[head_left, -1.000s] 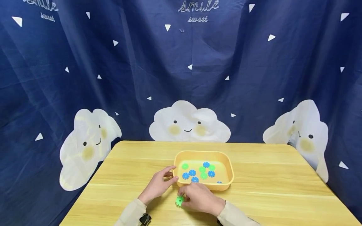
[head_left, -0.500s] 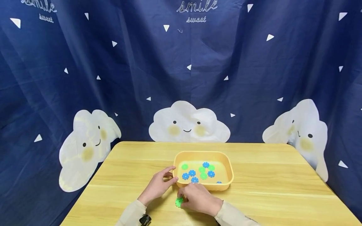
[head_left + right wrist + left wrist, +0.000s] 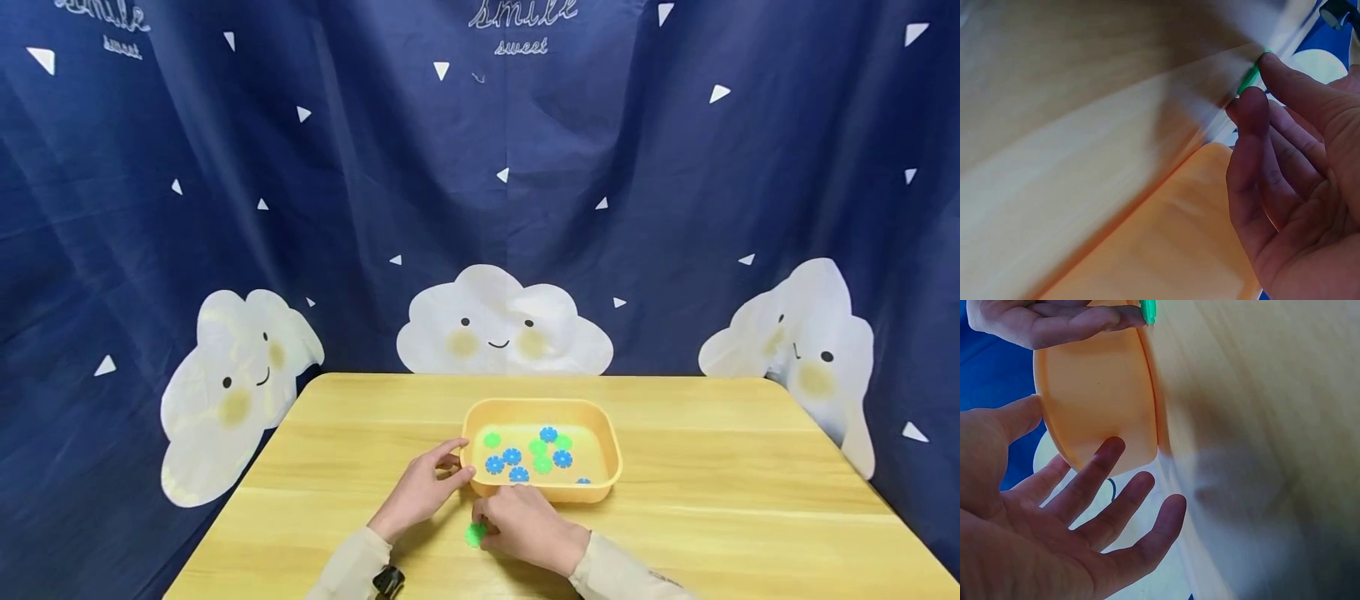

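Note:
A green notched snowflake disc (image 3: pixel 476 534) is pinched between the thumb and fingers of my right hand (image 3: pixel 527 529), just in front of the tray. In the right wrist view, only a sliver of the green disc (image 3: pixel 1249 79) shows edge-on at the fingertips. My left hand (image 3: pixel 424 492) touches the left end of the yellow-orange plastic tray (image 3: pixel 543 403), fingers spread and thumb at the rim. The left wrist view shows the tray wall (image 3: pixel 1099 403) close to those fingertips. Inside the tray lie several blue discs (image 3: pixel 562 459) and several green discs (image 3: pixel 542 464), flat and apart or overlapping.
The tray stands on a wood-grain table (image 3: pixel 712 467). Behind the table hangs a dark blue curtain (image 3: pixel 420 167) with printed white clouds (image 3: pixel 502 325). A black band (image 3: pixel 388 581) is on the left wrist.
The green disc tilts slightly in my right fingers, its face and central hole now less distinct. Both hands and the tray stay in nearly the same place.

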### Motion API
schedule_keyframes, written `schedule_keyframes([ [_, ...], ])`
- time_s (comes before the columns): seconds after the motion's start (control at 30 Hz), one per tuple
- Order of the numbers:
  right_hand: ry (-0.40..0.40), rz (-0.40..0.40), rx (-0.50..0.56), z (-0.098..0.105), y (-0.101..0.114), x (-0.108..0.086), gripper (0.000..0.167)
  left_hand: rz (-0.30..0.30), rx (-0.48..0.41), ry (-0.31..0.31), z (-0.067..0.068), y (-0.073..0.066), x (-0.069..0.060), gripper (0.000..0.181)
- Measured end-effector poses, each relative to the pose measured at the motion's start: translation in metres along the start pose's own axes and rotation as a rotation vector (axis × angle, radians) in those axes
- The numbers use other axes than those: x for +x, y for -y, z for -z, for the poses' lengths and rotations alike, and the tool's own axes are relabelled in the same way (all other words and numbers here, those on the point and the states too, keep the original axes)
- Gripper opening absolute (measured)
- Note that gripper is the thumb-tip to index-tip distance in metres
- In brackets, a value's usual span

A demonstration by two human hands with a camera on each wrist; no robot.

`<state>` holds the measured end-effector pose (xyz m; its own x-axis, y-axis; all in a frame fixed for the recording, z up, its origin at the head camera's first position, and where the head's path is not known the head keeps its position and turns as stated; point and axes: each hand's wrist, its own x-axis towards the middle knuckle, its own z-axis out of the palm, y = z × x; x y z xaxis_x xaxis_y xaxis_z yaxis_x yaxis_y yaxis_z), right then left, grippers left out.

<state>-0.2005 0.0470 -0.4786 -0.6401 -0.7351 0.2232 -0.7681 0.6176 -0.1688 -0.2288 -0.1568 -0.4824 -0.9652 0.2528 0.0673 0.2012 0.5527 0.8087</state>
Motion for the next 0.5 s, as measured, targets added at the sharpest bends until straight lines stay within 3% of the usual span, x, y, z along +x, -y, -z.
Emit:
schedule_keyframes([
  [0.17,0.026,-0.014,0.025,0.001,-0.001,-0.004,0.016,0.01,-0.012,0.011,-0.003,0.001,-0.001,0.056],
  [0.5,0.005,-0.037,0.181,0.019,-0.01,-0.01,0.02,0.015,0.004,0.008,-0.001,-0.002,0.0,0.058],
])
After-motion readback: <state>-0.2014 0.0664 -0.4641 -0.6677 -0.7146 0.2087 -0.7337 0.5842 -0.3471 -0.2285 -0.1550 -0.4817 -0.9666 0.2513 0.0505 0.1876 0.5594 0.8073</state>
